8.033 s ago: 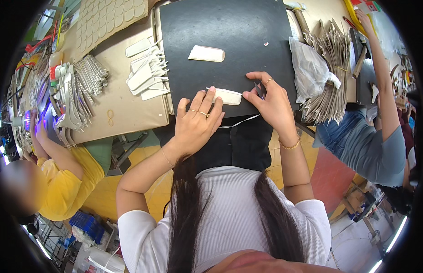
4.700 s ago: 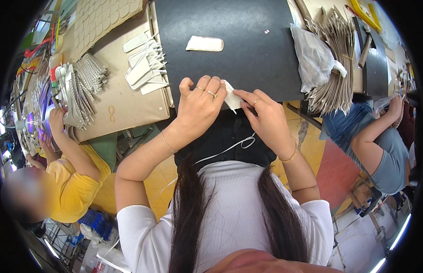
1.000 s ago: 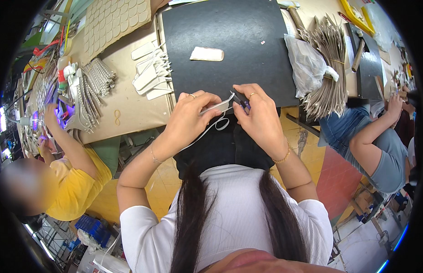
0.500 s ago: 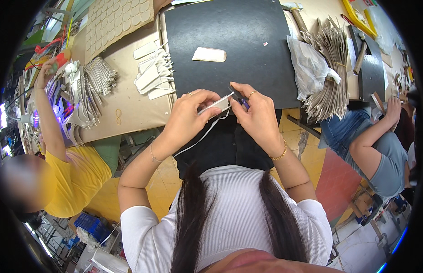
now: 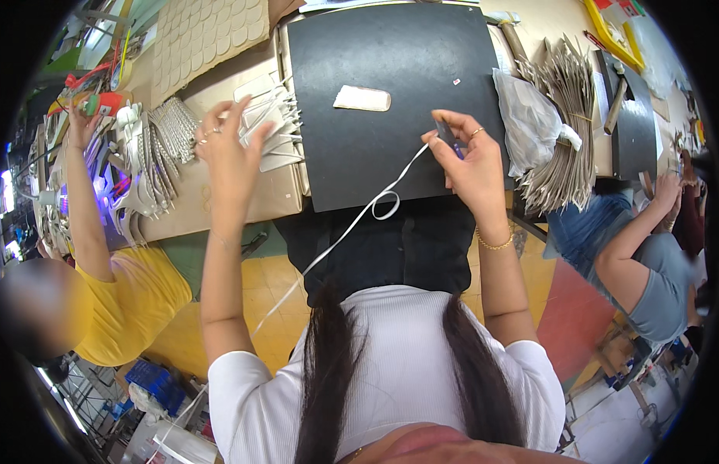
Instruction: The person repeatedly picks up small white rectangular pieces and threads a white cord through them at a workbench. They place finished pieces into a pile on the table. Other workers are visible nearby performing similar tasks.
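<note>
My left hand (image 5: 231,147) is over a pile of flat white rounded pieces with white cords (image 5: 281,138), left of the black mat (image 5: 390,50). Its fingers are spread, and I make out nothing gripped in them. Above the mat's right part, my right hand (image 5: 480,164) pinches the end of a thin white cord (image 5: 372,204). In the same hand is a small dark tool with a purple part (image 5: 444,133), its kind mostly hidden by the fingers. From there the cord runs down to the left, with one small loop. A single white piece (image 5: 362,98) lies on the mat.
Right of the mat are a plastic bag (image 5: 526,116) and a tied bundle of grey-beige strips (image 5: 570,127). A cardboard sheet of rounded cutouts (image 5: 209,35) lies at the far left. People sit on both sides; one in yellow reaches over hanging strips (image 5: 147,166).
My left hand has let go of the white piece it held and moved left to the pile. My right hand has moved right and up, drawing the cord out across the mat.
</note>
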The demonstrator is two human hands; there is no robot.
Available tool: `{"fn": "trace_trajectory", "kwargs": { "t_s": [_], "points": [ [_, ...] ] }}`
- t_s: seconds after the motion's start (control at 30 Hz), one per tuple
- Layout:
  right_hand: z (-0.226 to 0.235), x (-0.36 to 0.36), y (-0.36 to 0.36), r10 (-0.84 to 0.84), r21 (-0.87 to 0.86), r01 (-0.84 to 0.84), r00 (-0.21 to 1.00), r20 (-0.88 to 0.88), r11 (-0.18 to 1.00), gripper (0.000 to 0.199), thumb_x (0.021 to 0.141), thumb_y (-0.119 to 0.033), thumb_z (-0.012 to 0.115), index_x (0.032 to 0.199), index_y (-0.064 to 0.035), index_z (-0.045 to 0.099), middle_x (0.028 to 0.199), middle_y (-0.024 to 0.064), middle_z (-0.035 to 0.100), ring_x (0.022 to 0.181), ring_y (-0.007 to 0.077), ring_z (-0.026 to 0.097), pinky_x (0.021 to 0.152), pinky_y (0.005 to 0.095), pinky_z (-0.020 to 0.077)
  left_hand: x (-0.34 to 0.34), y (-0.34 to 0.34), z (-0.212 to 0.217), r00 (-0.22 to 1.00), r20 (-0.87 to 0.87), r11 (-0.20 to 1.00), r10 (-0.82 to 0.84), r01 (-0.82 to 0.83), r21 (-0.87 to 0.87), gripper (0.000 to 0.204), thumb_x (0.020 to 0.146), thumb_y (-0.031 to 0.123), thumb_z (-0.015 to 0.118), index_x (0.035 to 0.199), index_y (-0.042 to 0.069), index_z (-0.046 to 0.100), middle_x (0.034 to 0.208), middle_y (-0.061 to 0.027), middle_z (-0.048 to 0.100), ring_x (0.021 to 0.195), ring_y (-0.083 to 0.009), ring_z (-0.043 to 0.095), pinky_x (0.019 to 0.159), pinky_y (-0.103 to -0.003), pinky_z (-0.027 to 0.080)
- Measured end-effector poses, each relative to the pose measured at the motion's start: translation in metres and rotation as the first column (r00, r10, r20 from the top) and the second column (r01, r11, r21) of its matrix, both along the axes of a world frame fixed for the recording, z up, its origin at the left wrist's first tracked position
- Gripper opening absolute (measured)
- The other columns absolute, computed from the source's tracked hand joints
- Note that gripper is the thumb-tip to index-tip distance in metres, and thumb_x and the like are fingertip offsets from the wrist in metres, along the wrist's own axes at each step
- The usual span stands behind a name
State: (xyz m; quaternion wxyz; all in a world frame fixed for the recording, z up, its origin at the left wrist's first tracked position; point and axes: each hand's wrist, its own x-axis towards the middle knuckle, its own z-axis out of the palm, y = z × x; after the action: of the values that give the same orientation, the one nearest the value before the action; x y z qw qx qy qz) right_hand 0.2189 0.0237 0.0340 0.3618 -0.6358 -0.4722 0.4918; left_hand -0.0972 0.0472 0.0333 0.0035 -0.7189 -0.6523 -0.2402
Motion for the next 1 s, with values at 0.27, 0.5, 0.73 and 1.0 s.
{"fn": "trace_trajectory", "kwargs": {
  "t_s": [0.27,0.5,0.73,1.0],
  "points": [
    [0.015,0.021,0.019,-0.09,0.102,0.102,0.989,-0.118,0.989,0.038,0.094,-0.01,0.071,0.128,0.0038,0.062,0.1,0.0096,0.076,0.047,0.0022,0.051,0.041,0.0196,0.0387,0.09,-0.073,0.008,0.638,0.768,0.58,0.056,0.605,-0.545,0.055,0.09,0.021,0.082,0.136,0.004,0.057,0.087,-0.007,0.062,0.074,-0.0142,0.061,0.069,-0.03,0.051],
    [0.032,0.06,0.042,-0.265,0.279,0.31,0.946,-0.187,0.909,0.039,0.092,-0.012,0.075,0.126,0.0029,0.063,0.101,0.0104,0.075,0.046,0.0016,0.049,0.041,0.0186,0.0386,0.052,-0.085,-0.001,0.624,0.617,0.414,0.48,0.459,-0.786,0.037,0.093,0.012,0.077,0.125,-0.002,0.066,0.074,0.0005,0.061,0.067,-0.0068,0.056,0.063,-0.024,0.048],
    [0.032,0.045,0.044,-0.161,0.335,0.143,0.987,0.028,0.931,0.036,0.092,-0.013,0.076,0.126,-0.0065,0.067,0.099,0.004,0.074,0.051,0.0016,0.052,0.042,0.0183,0.0392,0.071,-0.085,0.003,0.789,0.574,0.68,-0.22,0.546,-0.49,0.05,0.082,0.023,0.087,0.123,0.0,0.07,0.102,-0.0111,0.065,0.074,-0.0162,0.056,0.065,-0.028,0.049],
    [0.034,0.011,0.039,0.245,0.52,-0.304,0.953,0.18,0.798,0.034,0.091,-0.013,0.074,0.124,-0.007,0.069,0.097,0.0049,0.075,0.066,0.0037,0.061,0.06,0.0229,0.0494,0.125,-0.014,0.001,0.559,0.823,0.784,-0.101,0.554,-0.28,0.023,0.095,0.011,0.075,0.112,-0.003,0.071,0.106,-0.0079,0.064,0.073,-0.01,0.056,0.066,-0.025,0.047]
  ]
}}
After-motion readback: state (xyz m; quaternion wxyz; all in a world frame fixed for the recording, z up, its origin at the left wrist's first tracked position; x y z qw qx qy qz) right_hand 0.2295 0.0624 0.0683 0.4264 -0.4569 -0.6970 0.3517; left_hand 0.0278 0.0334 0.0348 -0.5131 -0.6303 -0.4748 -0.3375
